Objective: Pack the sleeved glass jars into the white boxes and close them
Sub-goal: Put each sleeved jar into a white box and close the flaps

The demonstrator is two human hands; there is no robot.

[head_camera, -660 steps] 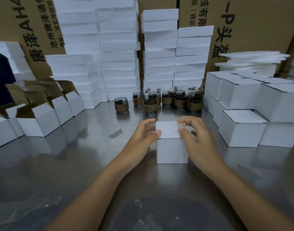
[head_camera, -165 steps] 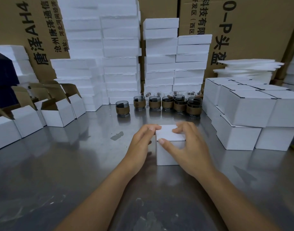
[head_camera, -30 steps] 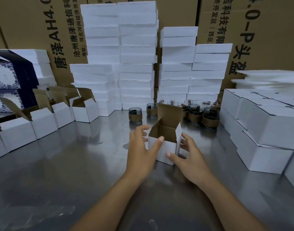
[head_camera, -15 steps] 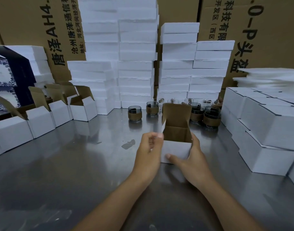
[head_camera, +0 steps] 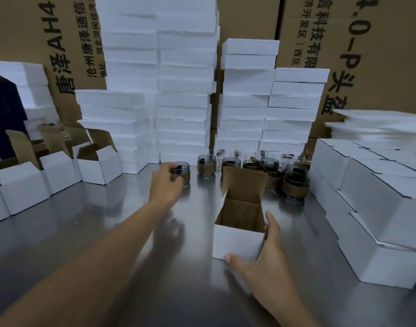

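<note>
The step in hand is fetching a jar: the left hand (head_camera: 165, 185) reaches forward and curls its fingers round the leftmost sleeved glass jar (head_camera: 182, 172), which stands on the steel worktop (head_camera: 84, 244) well ahead and to the left of the right hand (head_camera: 261, 260); the grip looks safest on the brown sleeve rather than the bare glass rim, with a straight lift so the other jars (head_camera: 273, 173) just to the right are not knocked; the right hand lies spread against the open white box (head_camera: 237, 241), thumb along its front base and fingers up its right wall, and should brace it so the jar can go in upright past the raised lid flap (head_camera: 244, 182); that box shows only brown card inside and seems empty; left of the left hand stand more open boxes (head_camera: 98, 166), their contents hidden; right of the right hand, closed white boxes (head_camera: 379, 197) are stacked.
</note>
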